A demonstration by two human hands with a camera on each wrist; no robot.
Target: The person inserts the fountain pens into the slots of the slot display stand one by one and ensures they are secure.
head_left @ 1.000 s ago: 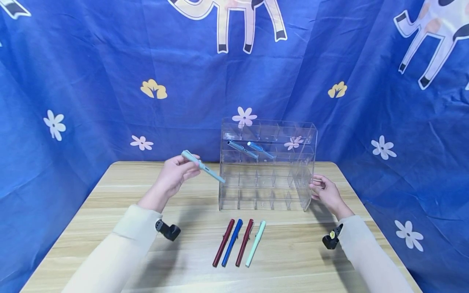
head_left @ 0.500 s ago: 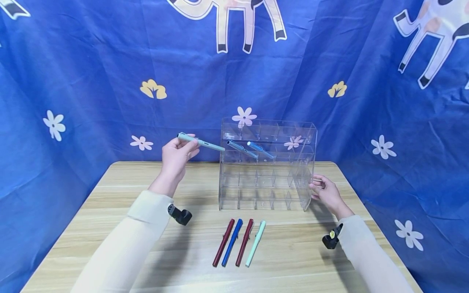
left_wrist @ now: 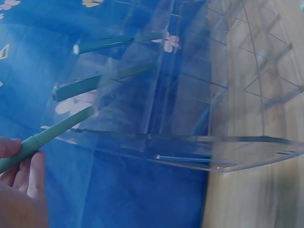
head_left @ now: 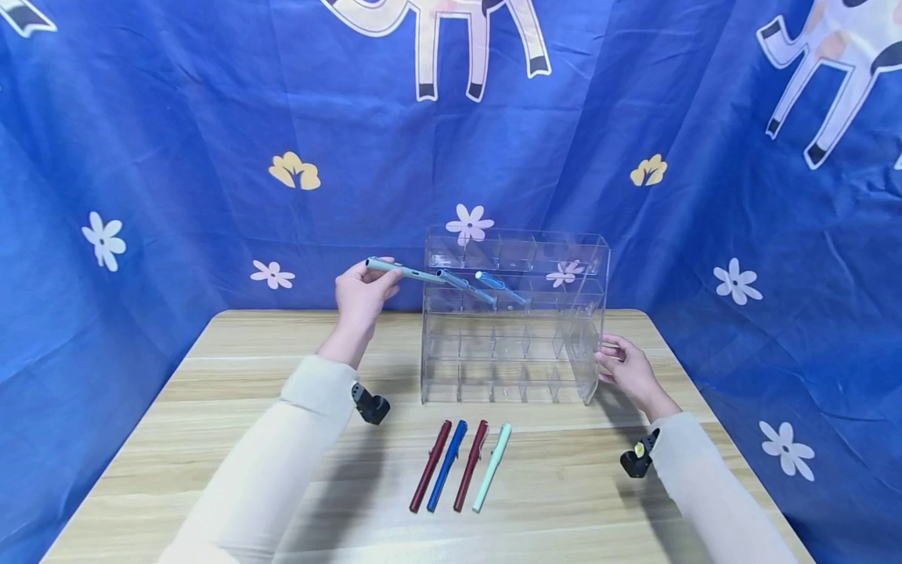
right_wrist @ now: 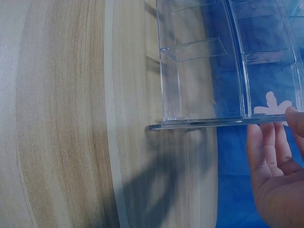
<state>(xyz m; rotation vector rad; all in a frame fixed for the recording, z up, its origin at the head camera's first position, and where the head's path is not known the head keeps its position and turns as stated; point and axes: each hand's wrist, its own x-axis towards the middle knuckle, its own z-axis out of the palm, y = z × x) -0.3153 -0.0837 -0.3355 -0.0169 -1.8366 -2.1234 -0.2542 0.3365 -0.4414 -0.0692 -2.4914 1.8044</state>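
My left hand [head_left: 362,298] pinches a pale green pen [left_wrist: 57,130] between thumb and fingers. The pen's far end lies over the upper left of a clear acrylic pen rack [head_left: 475,351]; in the left wrist view it hovers near the rack's side edge. Two blue pens, one darker [head_left: 465,287] and one with a white end [head_left: 500,287], lie slanted in an upper tier beside it. My right hand [right_wrist: 280,175] touches the rack's right side wall with its fingertips, fingers lightly bent, the thumb by the edge.
In front of the rack lie a dark red pen [head_left: 431,466], a blue pen [head_left: 447,466], a second dark red pen [head_left: 470,466] and a mint pen [head_left: 492,468] on the wooden table [head_left: 564,509]. A blue patterned curtain [head_left: 380,188] hangs behind.
The left hand has risen and moved right with the pale green pen, bringing its tip from below the tier up to the rack's upper left. The right hand stays put.
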